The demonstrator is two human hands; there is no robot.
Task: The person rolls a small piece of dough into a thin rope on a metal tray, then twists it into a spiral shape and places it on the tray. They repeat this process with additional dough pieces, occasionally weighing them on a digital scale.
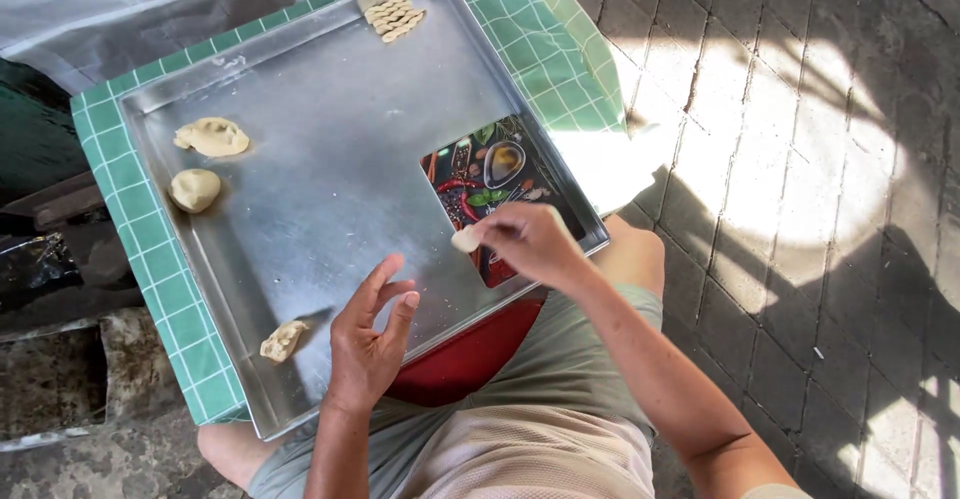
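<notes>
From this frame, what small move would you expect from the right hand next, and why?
Probably the right hand lowers its small dough piece onto the picture-printed board just under it. The piece is pinched in the fingertips above the board, while the left hand hovers open over the metal tray, holding nothing. Shaped twists already lie at the far corner.

Outdoor home cooking spot — sunlit paving bricks point(800, 159), dough-dotted metal tray point(330, 189) on checked cloth point(560, 59).

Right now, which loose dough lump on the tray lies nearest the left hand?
The small ragged lump by the tray's near edge, just beside the left hand. The other two lumps sit farther up the tray.
</notes>
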